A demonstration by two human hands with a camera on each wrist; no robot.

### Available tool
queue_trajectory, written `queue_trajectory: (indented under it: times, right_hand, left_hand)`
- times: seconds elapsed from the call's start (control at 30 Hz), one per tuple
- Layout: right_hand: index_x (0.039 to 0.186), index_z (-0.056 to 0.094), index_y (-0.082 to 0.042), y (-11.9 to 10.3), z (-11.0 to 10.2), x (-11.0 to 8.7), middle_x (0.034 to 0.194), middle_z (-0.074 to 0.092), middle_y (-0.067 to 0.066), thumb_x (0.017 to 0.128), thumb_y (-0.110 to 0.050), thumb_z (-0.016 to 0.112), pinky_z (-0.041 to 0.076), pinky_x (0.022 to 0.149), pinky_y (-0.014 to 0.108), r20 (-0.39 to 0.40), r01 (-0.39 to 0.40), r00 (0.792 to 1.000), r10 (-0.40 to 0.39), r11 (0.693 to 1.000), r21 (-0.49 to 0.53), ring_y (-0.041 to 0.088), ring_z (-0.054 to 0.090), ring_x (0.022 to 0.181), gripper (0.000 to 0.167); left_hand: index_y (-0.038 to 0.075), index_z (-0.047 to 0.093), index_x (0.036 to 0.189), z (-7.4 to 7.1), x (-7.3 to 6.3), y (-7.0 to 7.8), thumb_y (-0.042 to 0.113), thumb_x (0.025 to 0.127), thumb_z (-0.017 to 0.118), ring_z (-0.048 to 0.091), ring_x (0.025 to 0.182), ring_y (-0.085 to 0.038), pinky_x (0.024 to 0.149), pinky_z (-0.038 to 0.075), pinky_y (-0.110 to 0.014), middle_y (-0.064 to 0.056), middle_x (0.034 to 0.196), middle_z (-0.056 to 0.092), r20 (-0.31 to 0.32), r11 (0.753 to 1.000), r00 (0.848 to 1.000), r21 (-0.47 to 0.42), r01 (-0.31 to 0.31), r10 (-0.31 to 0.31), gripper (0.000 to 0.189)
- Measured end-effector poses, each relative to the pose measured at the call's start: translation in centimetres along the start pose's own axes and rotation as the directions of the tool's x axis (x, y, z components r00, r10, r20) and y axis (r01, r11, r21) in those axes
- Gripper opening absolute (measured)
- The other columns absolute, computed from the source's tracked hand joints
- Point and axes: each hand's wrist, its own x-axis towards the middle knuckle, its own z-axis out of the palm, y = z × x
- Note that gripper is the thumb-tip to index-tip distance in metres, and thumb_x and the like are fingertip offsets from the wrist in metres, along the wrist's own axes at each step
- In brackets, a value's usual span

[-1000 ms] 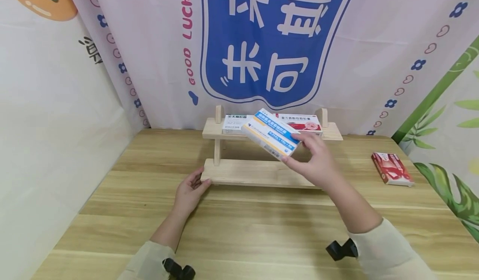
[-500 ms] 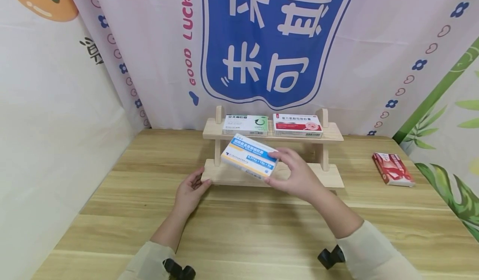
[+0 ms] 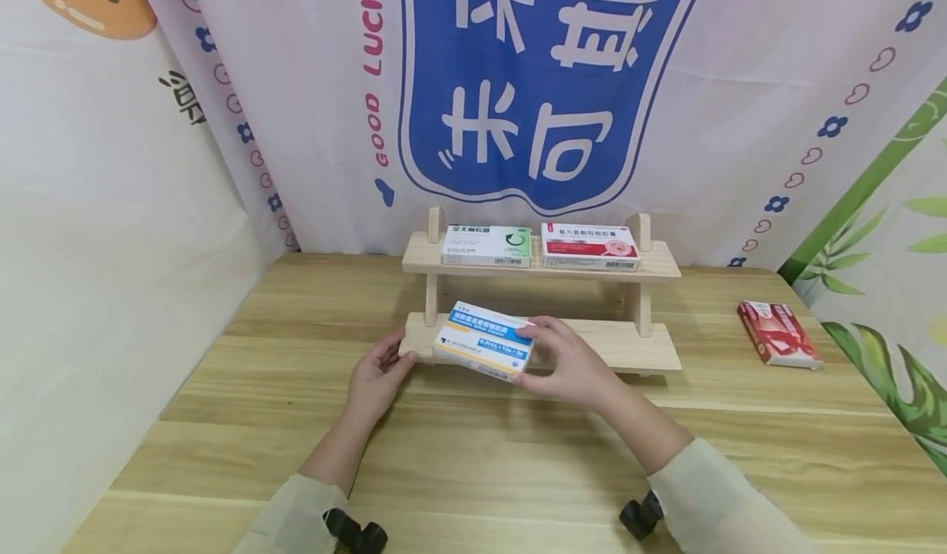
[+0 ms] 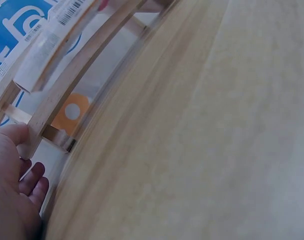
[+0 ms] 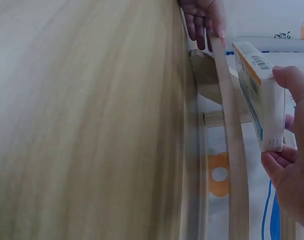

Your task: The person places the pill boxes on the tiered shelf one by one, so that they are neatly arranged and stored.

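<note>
My right hand (image 3: 573,367) pinches the right end of a white, blue and orange medicine box (image 3: 484,342), thumb at the near edge and fingers at the far one. The box is held face up, slightly tilted, over the left part of the lower tier of a two-tier wooden display rack (image 3: 607,347). In the right wrist view, a gap shows between the box's underside (image 5: 249,85) and the board. My left hand (image 3: 377,377) grips the left end of that lower board; in the left wrist view its thumb lies against the board and the other fingers curl below.
On the upper tier lie a white and green medicine box (image 3: 487,246) and a white and red medicine box (image 3: 590,246), side by side. A red box (image 3: 779,334) lies on the wooden table (image 3: 503,472) at the right. A printed curtain (image 3: 325,110) hangs behind the rack.
My right hand has brought the blue and orange box down and left, from in front of the upper tier to the lower one, turning it flatter. The left hand stays at the rack's end.
</note>
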Motion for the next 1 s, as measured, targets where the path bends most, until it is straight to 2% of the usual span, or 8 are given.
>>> queue_trajectory:
  times: [0.17,0.3,0.5,0.67,0.77,0.87,1.0]
  right_hand:
    - [0.136,0.058,-0.018,0.1,0.2,0.3,0.149,0.044,0.013,0.077,-0.041,0.081,0.044,0.108,0.058,0.026,0.002,1.000,-0.001,1.000,-0.003,0.038,0.046,0.134,0.067]
    - [0.136,0.057,-0.018,0.3,0.3,0.6,0.151,0.042,0.013,0.077,-0.041,0.080,0.042,0.108,0.060,0.045,0.002,0.999,-0.002,1.000,0.003,0.039,0.045,0.135,0.068]
    - [0.139,0.055,-0.018,0.7,0.5,0.8,0.159,0.032,0.014,0.079,-0.042,0.078,0.034,0.113,0.064,0.087,-0.026,0.996,0.025,0.999,0.019,0.042,0.034,0.143,0.068]
    - [0.140,0.055,-0.020,1.2,0.6,0.8,0.161,0.028,0.015,0.084,-0.043,0.075,0.034,0.113,0.064,0.092,-0.038,0.995,0.035,0.999,0.029,0.044,0.033,0.143,0.064]
    - [0.137,0.058,-0.020,1.4,0.6,0.7,0.158,0.033,0.015,0.085,-0.041,0.073,0.037,0.112,0.062,0.066,-0.041,0.997,0.038,0.999,0.032,0.043,0.036,0.142,0.058]
    - [0.135,0.060,-0.019,1.5,0.7,0.6,0.151,0.046,0.013,0.086,-0.038,0.073,0.041,0.111,0.058,0.034,-0.041,0.999,0.040,0.998,0.038,0.038,0.044,0.137,0.053]
    - [0.134,0.061,-0.019,1.5,1.0,0.5,0.141,0.057,0.009,0.086,-0.038,0.074,0.044,0.110,0.051,0.001,-0.025,1.000,0.025,0.999,0.039,0.032,0.052,0.131,0.053]
  left_hand:
    - [-0.005,0.051,0.137,0.0,0.1,0.0,0.008,0.094,0.064,0.051,0.132,-0.034,0.110,0.045,-0.037,-0.022,0.143,0.051,-0.016,1.000,1.000,0.003,-0.021,0.021,0.047]
    - [-0.006,0.052,0.135,0.1,0.1,0.0,0.008,0.094,0.065,0.052,0.131,-0.035,0.108,0.046,-0.031,-0.022,0.142,0.052,-0.025,1.000,0.999,0.001,-0.028,0.028,0.045]
    - [-0.004,0.056,0.133,0.0,0.2,0.0,0.009,0.093,0.066,0.053,0.131,-0.031,0.104,0.048,-0.022,-0.018,0.142,0.054,-0.029,1.000,0.999,-0.018,-0.019,0.019,0.043]
    - [-0.002,0.057,0.132,-0.2,0.1,-0.1,0.012,0.093,0.067,0.054,0.131,-0.029,0.103,0.048,-0.019,-0.016,0.141,0.055,-0.026,1.000,1.000,-0.011,-0.010,0.010,0.043]
    - [-0.003,0.056,0.133,-0.3,0.1,-0.2,0.011,0.093,0.066,0.054,0.131,-0.031,0.100,0.048,-0.013,-0.018,0.140,0.055,-0.024,1.000,1.000,-0.013,-0.014,0.014,0.043]
    - [-0.003,0.056,0.133,-0.4,0.1,-0.2,0.011,0.093,0.067,0.054,0.130,-0.031,0.096,0.047,-0.008,-0.019,0.140,0.056,-0.024,1.000,1.000,-0.008,-0.017,0.017,0.043]
    - [-0.003,0.056,0.133,-0.4,0.0,-0.2,0.012,0.093,0.067,0.055,0.129,-0.031,0.098,0.048,-0.011,-0.018,0.140,0.056,-0.025,1.000,0.999,0.008,-0.019,0.019,0.044]
